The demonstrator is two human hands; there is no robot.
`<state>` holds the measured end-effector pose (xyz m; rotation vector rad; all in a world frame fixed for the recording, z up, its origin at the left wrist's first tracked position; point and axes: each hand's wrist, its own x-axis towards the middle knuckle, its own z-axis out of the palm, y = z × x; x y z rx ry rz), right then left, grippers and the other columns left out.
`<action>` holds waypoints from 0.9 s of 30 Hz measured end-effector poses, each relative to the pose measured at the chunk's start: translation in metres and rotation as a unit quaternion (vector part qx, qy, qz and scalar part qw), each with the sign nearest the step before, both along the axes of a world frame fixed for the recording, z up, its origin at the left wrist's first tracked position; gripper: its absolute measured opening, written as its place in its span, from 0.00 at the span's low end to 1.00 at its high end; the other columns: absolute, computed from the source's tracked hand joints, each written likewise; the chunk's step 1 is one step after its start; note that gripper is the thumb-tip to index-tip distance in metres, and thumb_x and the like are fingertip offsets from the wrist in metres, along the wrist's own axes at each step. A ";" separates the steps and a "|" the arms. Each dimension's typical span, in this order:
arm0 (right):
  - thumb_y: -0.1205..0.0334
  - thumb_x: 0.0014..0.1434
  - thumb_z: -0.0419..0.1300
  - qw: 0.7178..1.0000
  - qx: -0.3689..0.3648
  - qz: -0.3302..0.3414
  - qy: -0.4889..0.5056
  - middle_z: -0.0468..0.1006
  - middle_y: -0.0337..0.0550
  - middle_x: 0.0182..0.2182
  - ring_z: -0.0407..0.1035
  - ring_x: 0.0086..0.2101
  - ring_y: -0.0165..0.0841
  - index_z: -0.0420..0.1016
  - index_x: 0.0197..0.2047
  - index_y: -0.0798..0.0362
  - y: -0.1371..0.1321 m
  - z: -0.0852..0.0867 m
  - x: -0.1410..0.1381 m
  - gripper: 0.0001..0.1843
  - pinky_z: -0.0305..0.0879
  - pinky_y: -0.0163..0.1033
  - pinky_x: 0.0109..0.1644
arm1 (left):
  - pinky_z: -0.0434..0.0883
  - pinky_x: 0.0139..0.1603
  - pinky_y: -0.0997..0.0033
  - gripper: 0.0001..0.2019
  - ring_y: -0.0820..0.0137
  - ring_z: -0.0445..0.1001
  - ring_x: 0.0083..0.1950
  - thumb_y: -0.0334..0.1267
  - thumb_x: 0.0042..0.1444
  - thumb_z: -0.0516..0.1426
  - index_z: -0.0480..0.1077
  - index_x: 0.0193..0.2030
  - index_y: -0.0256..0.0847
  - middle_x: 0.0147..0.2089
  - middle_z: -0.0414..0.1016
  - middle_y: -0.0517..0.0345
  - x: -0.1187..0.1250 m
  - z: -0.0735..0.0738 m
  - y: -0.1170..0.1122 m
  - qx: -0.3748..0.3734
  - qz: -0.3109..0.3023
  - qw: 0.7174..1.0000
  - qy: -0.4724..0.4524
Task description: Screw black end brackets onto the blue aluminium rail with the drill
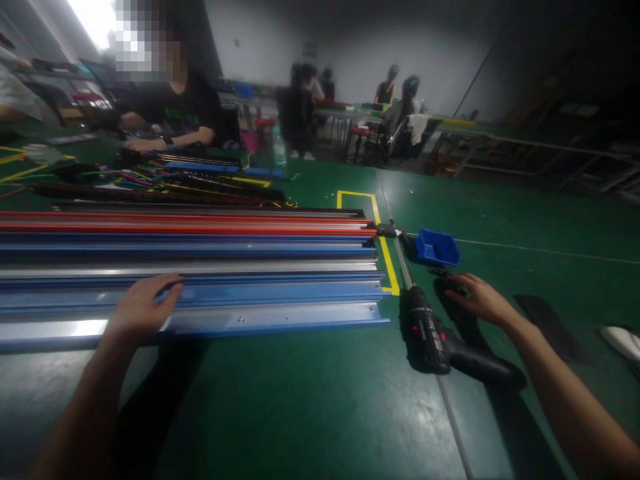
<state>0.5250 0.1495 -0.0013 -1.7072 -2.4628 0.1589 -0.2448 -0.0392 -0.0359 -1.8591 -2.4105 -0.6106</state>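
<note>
My left hand (145, 303) rests on the near blue aluminium rails (280, 293), its thumb and fingers apart and the far fingertips partly hidden. Several long rails lie side by side, running left out of view; a red-edged one (300, 227) is farther back. Right of the rail ends, my right hand (477, 297) hovers with its fingers loosely bent and a gap between thumb and forefinger. A small dark object (440, 272) lies by its fingertips, too blurred to name. Below it, a black cordless drill (427, 333) with a long bit lies on its side.
A small blue bin (437, 248) stands beyond my right hand. Yellow tape (390, 267) marks the green tabletop (300, 400). A dark flat pad (553, 327) lies at the right. Across the table are wires (135, 177), a plastic bottle (279, 148) and a seated person (175, 113).
</note>
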 end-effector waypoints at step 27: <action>0.52 0.57 0.66 0.996 -0.072 -0.029 0.031 0.82 0.40 0.31 0.77 0.29 0.39 0.77 0.57 0.50 0.017 0.005 0.004 0.25 0.69 0.39 0.32 | 0.72 0.67 0.42 0.28 0.51 0.75 0.63 0.57 0.67 0.46 0.72 0.61 0.44 0.63 0.78 0.48 -0.027 -0.019 0.004 -0.053 0.037 0.998 0.008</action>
